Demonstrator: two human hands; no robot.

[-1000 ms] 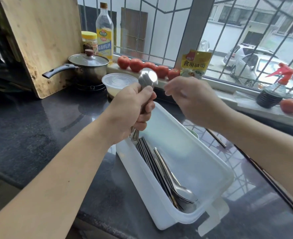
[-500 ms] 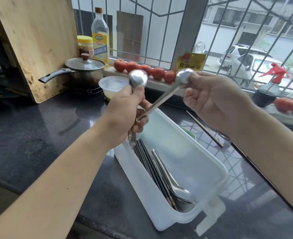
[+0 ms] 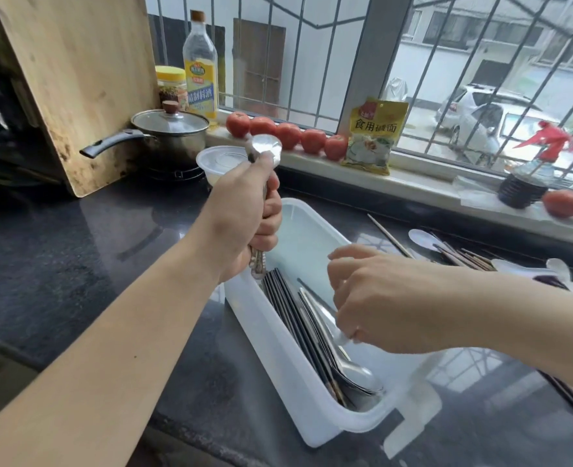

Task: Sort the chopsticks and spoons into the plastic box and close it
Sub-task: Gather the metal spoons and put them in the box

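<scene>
The long translucent white plastic box lies open on the dark stone counter, holding dark chopsticks along its left wall and shiny metal spoons beside them. The right hand reaches into it, fingers pinched on a spoon handle. The left hand is clenched around a bunch of upright spoons over the box's far end. More utensils lie loose to the right.

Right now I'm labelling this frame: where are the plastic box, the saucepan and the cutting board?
plastic box (image 3: 261, 326): head view, near side wall.
saucepan (image 3: 177, 143): head view, steel body.
cutting board (image 3: 76, 72): head view, wooden face.
</scene>
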